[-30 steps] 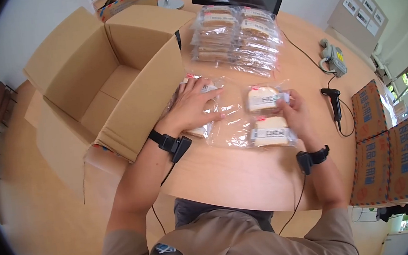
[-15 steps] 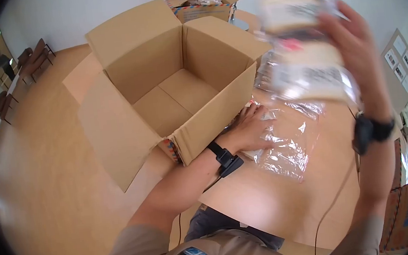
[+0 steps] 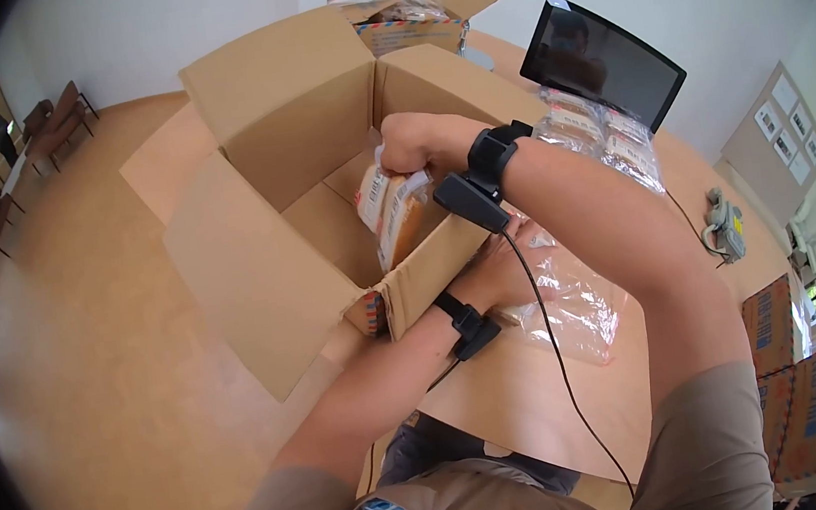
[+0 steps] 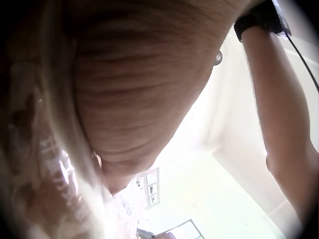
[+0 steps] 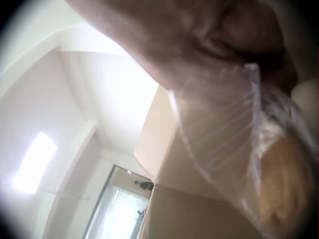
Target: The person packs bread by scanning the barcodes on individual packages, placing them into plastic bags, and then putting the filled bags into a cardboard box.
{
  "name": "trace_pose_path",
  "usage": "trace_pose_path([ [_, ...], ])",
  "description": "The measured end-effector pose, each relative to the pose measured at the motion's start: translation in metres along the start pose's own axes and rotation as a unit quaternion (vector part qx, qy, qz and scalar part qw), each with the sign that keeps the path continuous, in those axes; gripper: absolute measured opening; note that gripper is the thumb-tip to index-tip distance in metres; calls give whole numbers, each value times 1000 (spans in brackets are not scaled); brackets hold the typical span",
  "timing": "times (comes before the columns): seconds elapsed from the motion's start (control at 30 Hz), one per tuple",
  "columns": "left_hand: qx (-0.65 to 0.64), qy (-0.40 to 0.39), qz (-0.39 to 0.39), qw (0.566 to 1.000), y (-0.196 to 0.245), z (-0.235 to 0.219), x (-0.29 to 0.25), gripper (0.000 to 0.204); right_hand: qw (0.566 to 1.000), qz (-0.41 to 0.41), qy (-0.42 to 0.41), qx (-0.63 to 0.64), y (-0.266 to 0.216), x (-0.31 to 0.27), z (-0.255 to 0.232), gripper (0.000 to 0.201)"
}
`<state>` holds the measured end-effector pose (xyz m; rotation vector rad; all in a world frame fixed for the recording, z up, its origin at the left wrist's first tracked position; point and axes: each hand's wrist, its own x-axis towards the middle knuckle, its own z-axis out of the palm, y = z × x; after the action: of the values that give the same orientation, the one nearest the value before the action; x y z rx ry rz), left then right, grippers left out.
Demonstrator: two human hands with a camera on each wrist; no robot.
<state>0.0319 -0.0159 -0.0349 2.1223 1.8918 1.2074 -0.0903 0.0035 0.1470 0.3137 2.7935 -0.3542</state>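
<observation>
Inside the open cardboard box (image 3: 436, 277), my right hand (image 3: 408, 144) grips two clear-bagged packs of sliced bread (image 3: 394, 218) by their upper edges. The packs hang tilted below the fingers. In the right wrist view, clear film (image 5: 214, 134) stretches down from the hand over a brown bread crust (image 5: 284, 184). My left hand (image 3: 511, 273) rests on the table just outside the box's near wall, partly hidden behind my right forearm. Shiny clear bags (image 3: 582, 321) lie beside it. The left wrist view shows a bagged pack (image 4: 55, 174) close against that hand.
Stacks of bagged bread (image 3: 601, 137) stand before a monitor (image 3: 602, 62). A second box (image 3: 409, 38) sits behind the open one. Rightward are a desk phone (image 3: 724, 227) and printed cartons (image 3: 807, 401). A cable (image 3: 561, 358) trails from my right wrist.
My right hand has picked up two bread packs from the table, lifted them, and carried them left into the box. The left hand has stayed beside the box. The head view has turned left.
</observation>
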Motion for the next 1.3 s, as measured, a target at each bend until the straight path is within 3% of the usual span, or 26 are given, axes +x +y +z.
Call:
trace_pose_path([
  [0.1,4,-42,-44,998,5,-2,-1,75,995,28,-37,85,8,0,1,26],
  [0.2,36,11,-35,999,2,7,-2,71,994,31,-101,39,21,5,1,22],
  [0.3,34,10,-27,999,4,2,-2,70,981,77,-135,111,25,-1,0,21],
  [0.4,35,12,-43,998,7,-8,-3,72,986,76,-140,54,22,-7,-5,25],
  [0.47,-13,-63,-67,996,5,-12,1,83,971,-46,-140,-188,20,-11,-10,33],
  [0.5,-14,-67,-65,996,3,-7,1,83,972,-44,-139,-185,20,-15,-13,33],
  [0.57,42,-39,-63,996,-2,4,-2,82,989,64,-56,-124,22,-24,-19,35],
  [0.6,49,-65,-86,993,9,-8,-2,82,989,68,-56,-120,22,-34,-24,35],
  [0.67,55,-84,-102,990,10,-11,-1,84,995,69,32,-63,26,-56,-35,35],
  [0.73,53,-96,-94,990,0,4,-1,85,990,9,131,-48,43,-82,-37,37],
  [0.8,72,-95,-92,989,16,-8,-3,75,968,-83,217,97,62,-142,-43,39],
  [0.87,97,-84,-99,987,20,-11,-3,66,940,-92,238,228,94,-196,-31,36],
  [0.93,101,-45,-90,990,16,-7,-4,59,912,-49,258,314,134,-245,-3,32],
  [1.0,80,-52,-110,989,19,-14,-3,57,893,77,251,366,172,-292,33,32],
  [1.13,86,-73,-138,984,17,-16,-7,58,872,231,202,381,258,-338,139,26],
  [1.23,141,-75,-129,979,21,-11,-11,60,855,276,158,409,261,-347,180,34],
  [1.3,147,-81,-129,977,25,-15,-11,60,837,297,145,437,241,-343,179,37],
])
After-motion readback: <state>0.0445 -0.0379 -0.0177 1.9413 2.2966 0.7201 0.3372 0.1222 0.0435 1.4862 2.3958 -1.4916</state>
